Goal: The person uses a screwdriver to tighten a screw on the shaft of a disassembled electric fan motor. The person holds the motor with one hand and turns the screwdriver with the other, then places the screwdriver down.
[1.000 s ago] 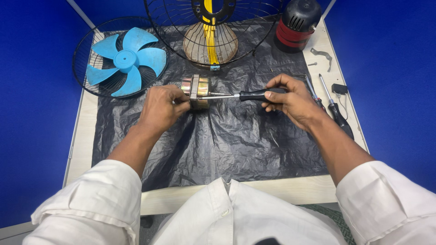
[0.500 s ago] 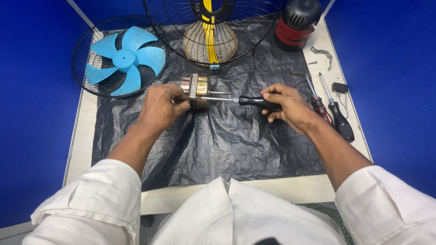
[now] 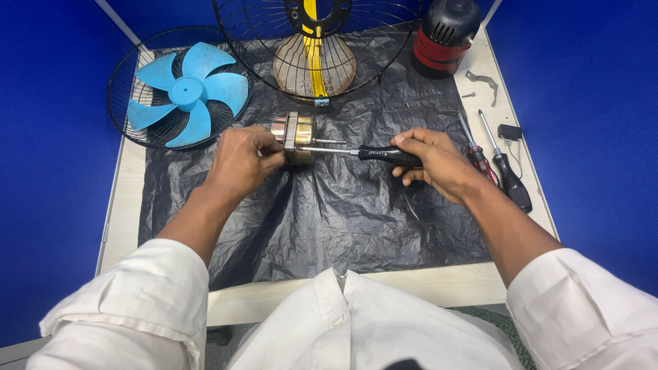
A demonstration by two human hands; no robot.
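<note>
My left hand (image 3: 241,162) grips a small metal fan motor (image 3: 293,133) with a thin shaft, held just above the black plastic sheet (image 3: 329,219). My right hand (image 3: 435,163) is closed round the black handle of a screwdriver (image 3: 370,152). Its shaft lies level and its tip meets the motor's right side. Both hands are over the middle of the sheet.
A blue fan blade (image 3: 186,92) lies in a wire guard (image 3: 123,82) at the back left. A second wire guard (image 3: 315,41) stands at the back centre, a red and black motor housing (image 3: 444,34) at the back right. Two more screwdrivers (image 3: 495,161) lie at the right edge.
My right hand has slid slightly along the screwdriver handle while the tip stays at the motor. The left hand and motor have hardly moved.
</note>
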